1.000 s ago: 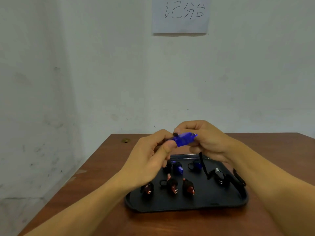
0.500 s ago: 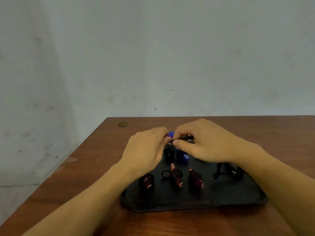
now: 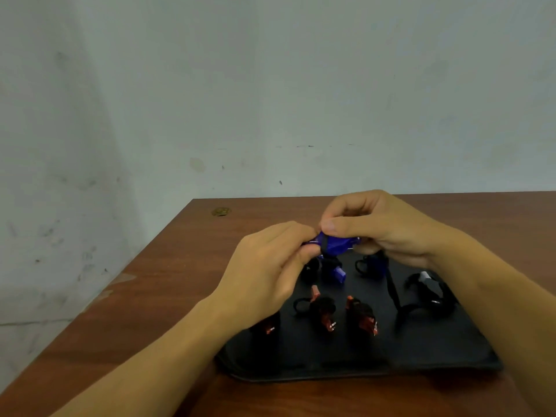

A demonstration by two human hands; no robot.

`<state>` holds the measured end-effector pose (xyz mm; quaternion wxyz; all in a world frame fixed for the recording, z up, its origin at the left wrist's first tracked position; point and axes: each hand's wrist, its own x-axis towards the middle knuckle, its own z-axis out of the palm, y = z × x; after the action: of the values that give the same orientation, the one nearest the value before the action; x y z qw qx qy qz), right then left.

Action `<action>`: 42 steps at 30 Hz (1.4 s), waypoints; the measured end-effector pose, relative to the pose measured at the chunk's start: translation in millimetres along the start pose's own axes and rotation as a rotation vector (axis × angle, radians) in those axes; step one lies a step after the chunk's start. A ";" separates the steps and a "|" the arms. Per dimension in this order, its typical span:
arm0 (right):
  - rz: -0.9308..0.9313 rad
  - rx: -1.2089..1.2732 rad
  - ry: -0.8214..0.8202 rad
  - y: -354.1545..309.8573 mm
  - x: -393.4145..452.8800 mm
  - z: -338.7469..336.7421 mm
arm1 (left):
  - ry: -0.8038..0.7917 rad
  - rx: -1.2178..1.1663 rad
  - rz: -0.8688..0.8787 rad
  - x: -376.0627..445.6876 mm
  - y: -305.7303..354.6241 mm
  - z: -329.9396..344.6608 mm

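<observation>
Left hand [image 3: 270,266]: fingers curled, pinching the left end of the small blue piece [image 3: 335,244].
Right hand [image 3: 379,228]: thumb and fingers curled, pinching the right end of the same blue piece.
Blue piece: held up in the air between both hands, above the far edge of the black tray [image 3: 436,353]. A thin black band goes around its middle.
Black tray: sits on the brown table [image 3: 168,281], near the front edge.
On the tray: two red and black pieces [image 3: 325,311] in the middle, one more red piece [image 3: 270,328] half hidden under the left wrist, two blue pieces [image 3: 338,272] near the far edge, and a black piece with a strap [image 3: 427,285] by the right edge.
Far left corner of the table: a small gold round thing [image 3: 221,211].
</observation>
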<state>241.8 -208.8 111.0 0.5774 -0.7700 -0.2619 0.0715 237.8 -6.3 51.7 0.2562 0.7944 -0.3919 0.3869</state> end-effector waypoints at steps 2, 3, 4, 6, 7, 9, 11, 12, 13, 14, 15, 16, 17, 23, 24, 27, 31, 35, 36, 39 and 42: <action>0.027 0.129 -0.006 5.6 -0.3 1.3 | 0.004 -0.032 -0.002 0.0 2.1 -0.7; 0.044 0.186 0.000 10.0 -2.4 1.3 | -0.001 -0.050 -0.002 -0.6 3.7 1.7; 0.052 0.221 -0.002 12.3 -3.1 2.5 | 0.001 -0.064 -0.002 -1.6 4.3 0.8; 0.056 0.287 -0.006 21.0 -5.7 2.4 | -0.006 -0.099 -0.008 -3.5 6.2 2.0; 0.062 0.313 0.001 24.5 -6.6 2.6 | -0.009 -0.118 -0.015 -4.2 7.1 2.7; 0.082 0.340 0.042 31.3 -8.2 3.1 | -0.004 -0.159 -0.043 -4.3 9.5 3.7; 0.093 0.339 0.086 38.0 -9.3 5.5 | 0.012 -0.194 -0.076 -4.0 11.3 4.1; 0.084 0.335 0.102 40.2 -9.8 7.4 | 0.018 -0.201 -0.087 -3.9 11.9 4.4; 0.070 0.327 0.118 41.7 -10.6 10.0 | 0.025 -0.206 -0.096 -3.9 12.5 4.6; 0.051 0.313 0.131 44.0 -11.2 11.4 | 0.032 -0.212 -0.105 -3.8 13.0 4.3; 0.032 0.294 0.151 45.0 -11.7 13.6 | 0.041 -0.219 -0.114 -3.3 13.2 3.8; 0.001 0.258 0.174 46.3 -12.7 15.3 | 0.053 -0.223 -0.125 -2.8 12.9 3.0; -0.037 0.200 0.200 47.6 -13.7 16.9 | 0.067 -0.220 -0.142 -2.3 11.9 2.4; -0.230 -0.629 0.202 39.6 -28.6 25.7 | -0.003 -0.038 -0.280 -4.5 -11.8 2.5; -0.203 -0.750 0.155 32.8 -31.7 24.5 | -0.046 0.018 -0.260 -4.7 -14.7 2.2; -0.137 -0.971 0.098 6.7 -33.5 19.6 | -0.180 0.133 -0.130 -5.4 -17.5 -1.8; -0.154 -0.750 0.084 -18.7 -22.3 4.6 | -0.229 0.072 0.069 -5.1 -6.6 -4.9; -0.115 -0.341 0.010 -7.6 -5.3 -4.6 | -0.092 -0.098 0.083 -1.3 5.8 -10.2; -0.088 -0.232 0.002 0.1 -3.2 -3.9 | -0.064 -0.135 0.068 -1.5 7.6 -10.4; -0.012 0.048 -0.012 22.5 0.0 7.6 | 0.022 -0.207 0.006 -4.7 9.7 -10.3; 0.019 0.127 0.021 35.7 5.0 22.1 | 0.113 -0.206 -0.114 -6.6 5.7 -10.0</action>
<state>248.4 -194.6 71.7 0.6272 -0.7348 -0.2435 0.0853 226.4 0.4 52.5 0.3798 0.7619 -0.3688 0.3732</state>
